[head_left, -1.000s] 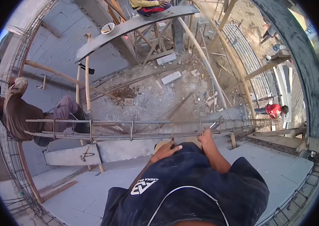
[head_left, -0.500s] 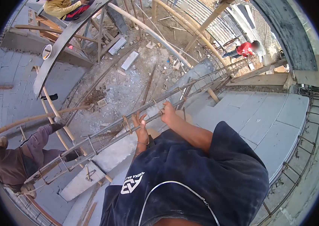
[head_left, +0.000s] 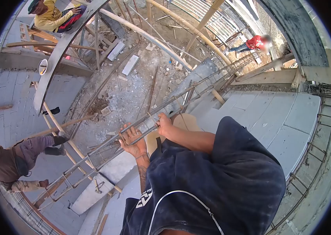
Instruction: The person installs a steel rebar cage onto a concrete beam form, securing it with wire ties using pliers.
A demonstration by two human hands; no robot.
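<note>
A rebar cage (head_left: 195,91) of long steel bars and square stirrups runs diagonally in front of me, from lower left to upper right. My left hand (head_left: 132,141) lies against it, fingers spread over the bars beside a stirrup. Further right along the cage, my right hand (head_left: 164,124) is closed around the near bar. Below my hands is a pale block wall, partly hidden by my arms and shirt. A hammer (head_left: 97,185) lies on a light slab (head_left: 89,196) under the cage's left part.
A co-worker (head_left: 20,162) is beside the cage's left end. Another person (head_left: 58,15) sits on a curved beam (head_left: 50,74) holding a small bucket (head_left: 43,67); a third in red (head_left: 254,42) stands far right. Bamboo poles (head_left: 191,26) cross above rubble-strewn ground (head_left: 126,92). More rebar (head_left: 314,156) lines the right wall.
My left hand has slid left along the cage and its fingers have spread. The right hand stays closed on the bar. At left, the co-worker's arm and legs have shifted.
</note>
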